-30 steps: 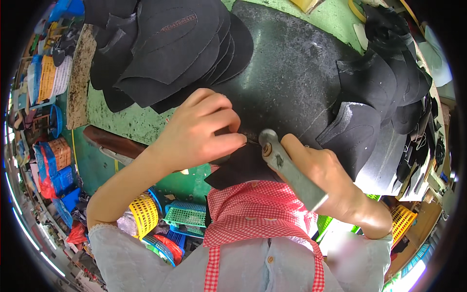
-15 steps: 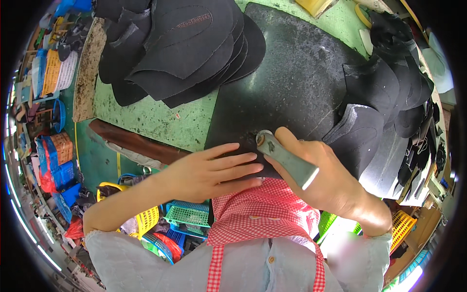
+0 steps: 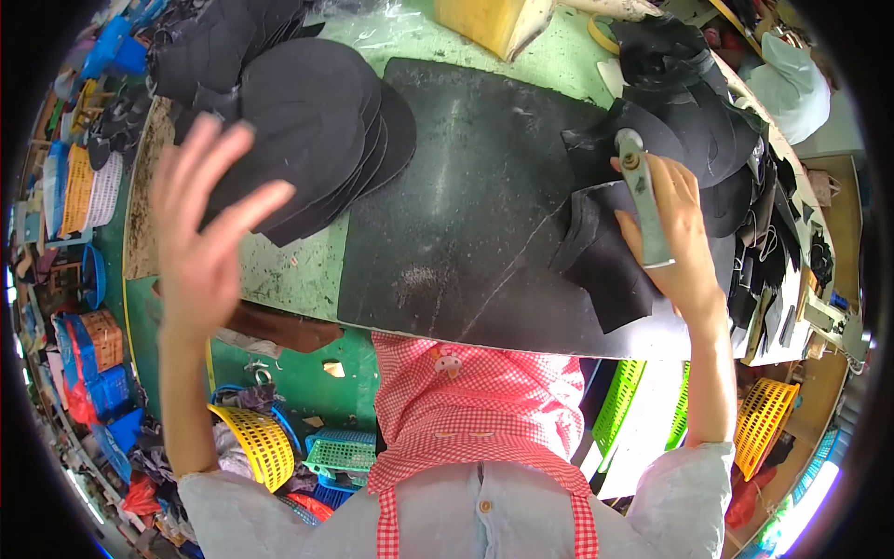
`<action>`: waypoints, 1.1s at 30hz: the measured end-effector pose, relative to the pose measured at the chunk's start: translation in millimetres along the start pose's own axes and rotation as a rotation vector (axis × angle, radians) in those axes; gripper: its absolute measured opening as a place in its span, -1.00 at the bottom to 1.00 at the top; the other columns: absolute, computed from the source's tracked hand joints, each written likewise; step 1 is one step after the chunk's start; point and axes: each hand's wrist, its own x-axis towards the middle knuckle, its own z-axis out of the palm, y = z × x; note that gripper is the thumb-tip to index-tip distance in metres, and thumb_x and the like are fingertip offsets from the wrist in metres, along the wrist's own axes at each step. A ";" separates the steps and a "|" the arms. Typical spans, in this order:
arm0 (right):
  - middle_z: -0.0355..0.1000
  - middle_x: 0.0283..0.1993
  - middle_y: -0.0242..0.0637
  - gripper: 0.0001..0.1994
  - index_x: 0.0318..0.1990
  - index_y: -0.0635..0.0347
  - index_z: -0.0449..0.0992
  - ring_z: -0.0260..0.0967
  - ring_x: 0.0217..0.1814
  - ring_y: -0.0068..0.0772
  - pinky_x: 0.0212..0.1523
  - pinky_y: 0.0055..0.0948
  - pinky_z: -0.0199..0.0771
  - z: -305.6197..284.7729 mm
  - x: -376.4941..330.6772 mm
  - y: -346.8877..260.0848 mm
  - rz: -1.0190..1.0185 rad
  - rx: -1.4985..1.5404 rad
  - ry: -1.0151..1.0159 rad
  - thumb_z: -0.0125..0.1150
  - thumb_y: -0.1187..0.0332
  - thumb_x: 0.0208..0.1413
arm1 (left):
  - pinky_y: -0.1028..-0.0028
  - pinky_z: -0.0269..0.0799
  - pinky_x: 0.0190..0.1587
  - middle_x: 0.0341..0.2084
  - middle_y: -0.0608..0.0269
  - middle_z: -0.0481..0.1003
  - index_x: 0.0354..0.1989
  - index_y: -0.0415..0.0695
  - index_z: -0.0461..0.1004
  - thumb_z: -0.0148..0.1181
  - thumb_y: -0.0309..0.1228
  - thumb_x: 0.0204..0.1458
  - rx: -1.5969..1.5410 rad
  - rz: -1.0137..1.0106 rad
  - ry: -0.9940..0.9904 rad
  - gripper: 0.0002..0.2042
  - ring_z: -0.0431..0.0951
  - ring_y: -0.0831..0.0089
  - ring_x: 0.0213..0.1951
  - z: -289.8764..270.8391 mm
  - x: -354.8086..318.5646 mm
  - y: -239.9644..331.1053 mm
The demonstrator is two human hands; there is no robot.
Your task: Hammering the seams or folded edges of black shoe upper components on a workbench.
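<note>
My right hand point(image 3: 687, 228) is closed around a hammer point(image 3: 649, 210) with a grey metal head, rounded at one end and flared flat at the other. It is over a pile of black cut pieces point(image 3: 605, 256) at the right of the table. My left hand point(image 3: 197, 252), raised and blurred, has its fingers spread with nothing in them. It hovers at the near left side of a stack of black rounded pieces point(image 3: 312, 112). Between the two piles lies a dark, scuffed board point(image 3: 456, 200), bare in its middle.
The green tabletop point(image 3: 307, 279) shows around the board. A yellow block-like object point(image 3: 484, 23) stands at the far edge. Black strips point(image 3: 768, 242) hang along the right edge. Below the table are a yellow basket point(image 3: 256, 447), a green basket point(image 3: 340, 455) and an orange-yellow basket point(image 3: 765, 419).
Both hands have left the near middle of the board. The left, fingers spread, went up and left to the stack; the right carried the hammer to the right pile. The view has shifted.
</note>
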 end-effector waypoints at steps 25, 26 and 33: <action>0.47 -0.37 -0.02 -0.79 -0.08 0.31 0.45 0.59 -0.41 0.14 -0.45 -0.10 0.47 0.2 -45.0 -71.2 0.208 0.737 -0.533 0.38 0.44 0.29 | 0.21 0.26 0.09 -0.40 0.55 0.55 -0.19 0.13 0.79 0.60 -0.32 -0.18 -0.710 -0.173 -0.106 -0.71 0.49 0.41 -0.19 109.8 36.6 137.7; 0.47 -0.37 -0.03 -0.79 -0.08 0.31 0.46 0.60 -0.41 0.13 -0.45 -0.11 0.47 0.1 -45.4 -70.8 0.194 0.735 -0.532 0.38 0.44 0.29 | 0.21 0.25 0.08 -0.40 0.56 0.55 -0.22 0.14 0.79 0.60 -0.33 -0.18 -0.716 -0.148 -0.087 -0.73 0.49 0.42 -0.20 110.6 34.2 134.6; 0.52 -0.47 -0.03 -0.77 -0.09 0.28 0.47 0.59 -0.44 0.14 -0.48 -0.16 0.45 -7.9 -28.8 -65.8 0.145 0.706 -0.448 0.42 0.41 0.26 | 0.19 0.27 0.05 -0.40 0.59 0.51 -0.28 0.16 0.78 0.57 -0.36 -0.19 -0.574 0.003 0.030 -0.77 0.46 0.42 -0.23 111.8 30.8 138.6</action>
